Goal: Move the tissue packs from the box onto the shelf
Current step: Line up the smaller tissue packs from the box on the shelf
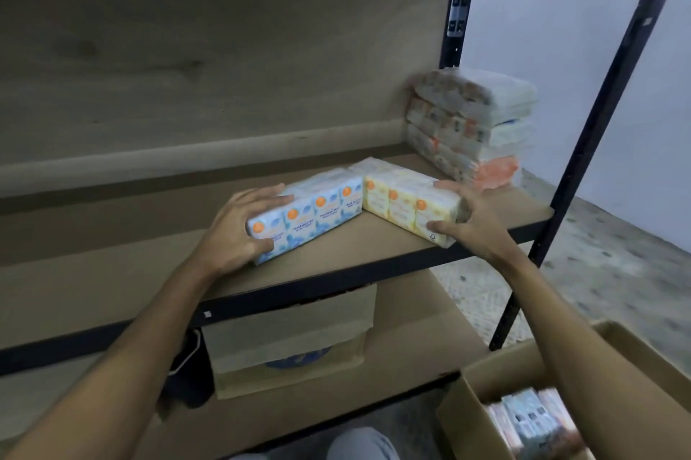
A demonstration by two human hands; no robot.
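One black metal-framed shelf (355,243) with brown fibreboard decks, matte and flat. Two brown cardboard boxes: an open box (486,392) at your lower right, its contents blurred, showing several wrapped packs (531,418), number not countable; and a second box with its flap folded down (291,340) on the deck below, contents unclear. One stack of clear-plastic-wrapped tissue bundles (475,127) at the right rear corner of the middle deck, roughly four layers, glossy and soft-edged, orange and pale prints, blurred. Two brick-shaped tissue packs lie near the front edge of the same deck, inner ends touching in a shallow V: a blue-and-white pack (310,216) with four orange dots on its front face, and a pale yellow pack (407,205) with three. Your left hand (239,231) grips the blue pack's left end, fingers over the top and thumb on the front. Your right hand (471,220) grips the yellow pack's right end the same way.
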